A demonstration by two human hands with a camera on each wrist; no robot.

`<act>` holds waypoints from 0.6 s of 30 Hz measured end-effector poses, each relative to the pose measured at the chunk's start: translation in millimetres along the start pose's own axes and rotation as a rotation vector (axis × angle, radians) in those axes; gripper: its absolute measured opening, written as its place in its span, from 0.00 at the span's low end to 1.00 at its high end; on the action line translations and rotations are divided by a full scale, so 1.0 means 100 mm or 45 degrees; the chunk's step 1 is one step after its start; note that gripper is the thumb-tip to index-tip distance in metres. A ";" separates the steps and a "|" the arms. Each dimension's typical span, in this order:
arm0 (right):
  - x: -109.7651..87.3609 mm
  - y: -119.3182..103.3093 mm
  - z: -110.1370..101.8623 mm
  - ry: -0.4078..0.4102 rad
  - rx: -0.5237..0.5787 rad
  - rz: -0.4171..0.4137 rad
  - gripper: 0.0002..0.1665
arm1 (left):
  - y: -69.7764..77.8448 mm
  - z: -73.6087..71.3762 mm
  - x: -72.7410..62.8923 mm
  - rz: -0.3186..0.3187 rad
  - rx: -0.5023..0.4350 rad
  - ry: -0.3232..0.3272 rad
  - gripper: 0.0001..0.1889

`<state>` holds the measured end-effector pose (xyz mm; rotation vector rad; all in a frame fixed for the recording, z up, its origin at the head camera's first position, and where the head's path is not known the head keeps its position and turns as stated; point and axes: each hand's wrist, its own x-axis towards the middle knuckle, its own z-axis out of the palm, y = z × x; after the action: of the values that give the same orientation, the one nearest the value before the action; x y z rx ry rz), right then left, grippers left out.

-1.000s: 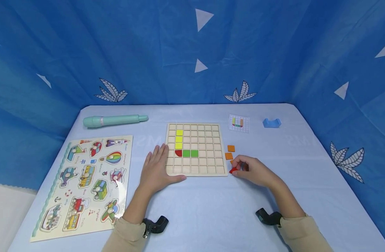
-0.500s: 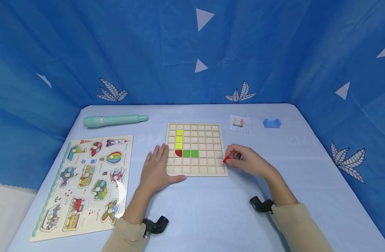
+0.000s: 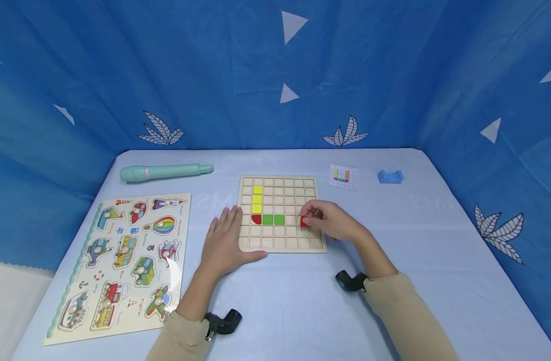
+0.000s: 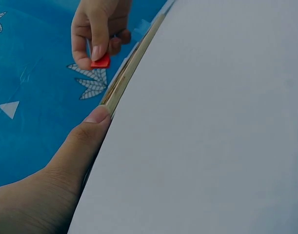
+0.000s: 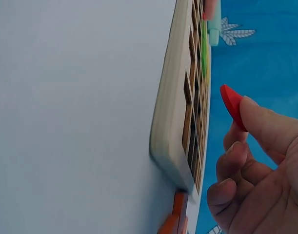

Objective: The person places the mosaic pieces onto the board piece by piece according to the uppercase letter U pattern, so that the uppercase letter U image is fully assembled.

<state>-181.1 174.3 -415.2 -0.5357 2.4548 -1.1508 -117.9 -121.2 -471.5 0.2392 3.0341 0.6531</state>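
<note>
A wooden grid board [image 3: 291, 244] lies mid-table. In its cells sit several yellow squares [image 3: 257, 199], a red quarter-circle tile [image 3: 256, 219] and two green squares [image 3: 273, 219]. My left hand [image 3: 223, 243] rests with spread fingers at the board's left side, its thumb along the near edge. Between thumb and finger my right hand [image 3: 331, 219] pinches a red tile [image 5: 232, 105] above the board's right part. In the right wrist view that tile is seen nearly edge-on, apart from the board. Orange tiles [image 5: 177, 214] lie just off the board's right edge, mostly hidden by the right hand in the head view.
A pattern card [image 3: 343, 177] and a blue holder-like piece [image 3: 390, 176] lie at the back right. A mint-green microphone-shaped object [image 3: 167, 172] lies at the back left. A picture puzzle board [image 3: 117, 263] covers the left side of the table.
My right hand has carried the red tile up and leftward, from beside the board to over its right columns. The left hand has stayed in place.
</note>
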 end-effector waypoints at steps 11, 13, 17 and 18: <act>0.26 -0.12 0.19 -0.003 -0.073 -0.015 0.03 | 0.00 0.00 0.00 -0.002 0.003 0.007 0.70; 0.29 -0.13 0.21 -0.006 -0.086 -0.013 0.03 | 0.00 0.00 0.00 -0.002 0.004 0.007 0.70; 0.34 -0.14 0.23 -0.010 -0.097 -0.014 0.03 | 0.00 0.00 0.00 0.002 0.003 0.009 0.70; 0.34 -0.14 0.23 -0.009 -0.099 -0.015 0.03 | 0.00 0.00 0.00 0.002 0.003 0.009 0.70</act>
<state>-196.8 134.4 -423.7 -0.5766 2.5019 -1.0595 -117.7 -121.1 -471.3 0.2402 3.0422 0.6513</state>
